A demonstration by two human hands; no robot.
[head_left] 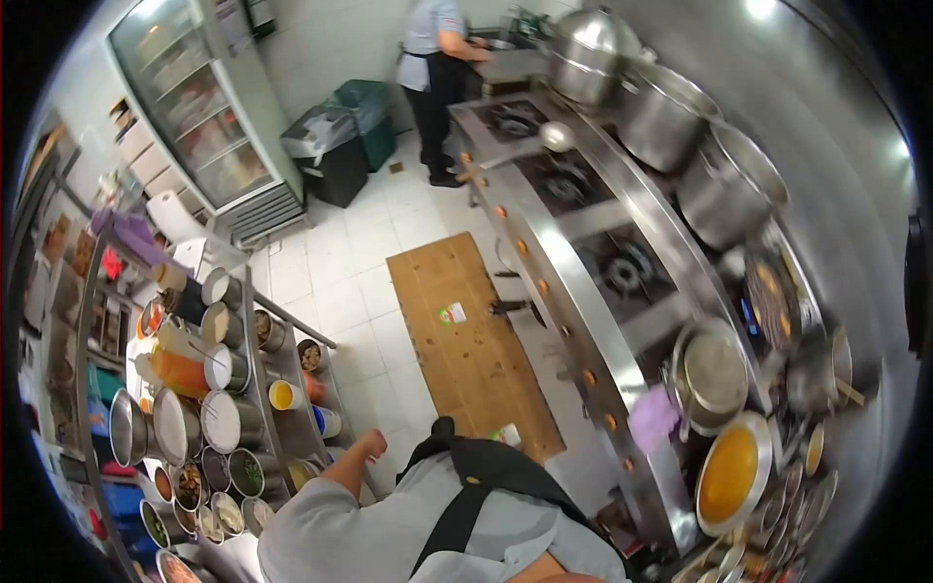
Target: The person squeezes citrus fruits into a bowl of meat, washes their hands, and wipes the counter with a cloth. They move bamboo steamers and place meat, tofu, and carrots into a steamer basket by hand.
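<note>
Open room runs above the cardboard sheet (pixel 465 340), between shelving (pixel 296 428) and stove (pixel 595 316). Metal containers (pixel 231 423) crowd the left; stockpots (pixel 731 189) block the stove's right edge; at the far end stands a person (pixel 428 102).

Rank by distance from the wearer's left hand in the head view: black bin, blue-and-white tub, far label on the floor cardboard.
From the left hand:
1. blue-and-white tub: just left, on the shelving
2. far label: ahead and right, on the cardboard
3. black bin: well ahead, beside the fridge
</note>
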